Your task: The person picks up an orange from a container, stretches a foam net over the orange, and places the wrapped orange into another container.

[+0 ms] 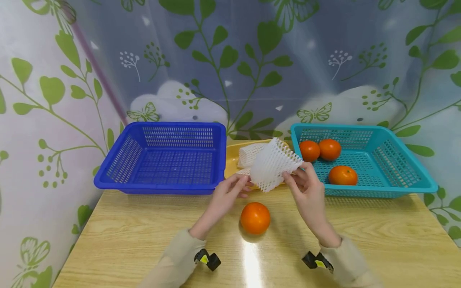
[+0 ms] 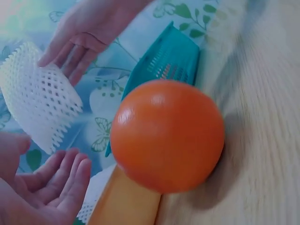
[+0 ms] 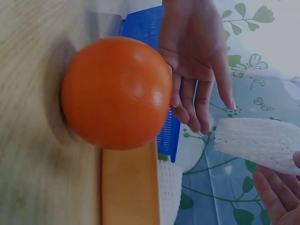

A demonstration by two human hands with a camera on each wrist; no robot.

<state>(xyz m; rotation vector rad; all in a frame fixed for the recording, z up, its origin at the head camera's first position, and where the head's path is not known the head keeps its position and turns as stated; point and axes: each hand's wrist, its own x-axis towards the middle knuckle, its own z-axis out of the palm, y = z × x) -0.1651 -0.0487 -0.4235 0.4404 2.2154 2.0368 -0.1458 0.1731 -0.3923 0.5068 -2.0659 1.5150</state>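
Currently, the right grip (image 1: 310,193) pinches a white foam net (image 1: 269,167) at its edge, between thumb and fingers. The left grip (image 1: 226,193) is spread: its fingers extend toward the opposite end of the net, and the wrist views show a small gap between them and the mesh. The net is raised and tilted, spanning most of the space between the two grips.

An orange fruit (image 1: 255,218) rests on the table (image 1: 144,240), below the net and between the grips, on the wearer's side of both; neither grip touches it. Directly beyond the grips, a yellow tray (image 1: 232,157) holds further white netting (image 1: 247,154), partly hidden by the raised net.

A blue basket (image 1: 158,187) stands beyond and to the left of the left grip, its near right corner just beside that grip. A teal basket (image 1: 381,189) stands beyond and to the right of the right grip. It contains three more orange fruits (image 1: 343,176), two side by side at its left end and one nearer its front wall. Behind the baskets, a leaf-printed curtain (image 1: 230,60) hangs.
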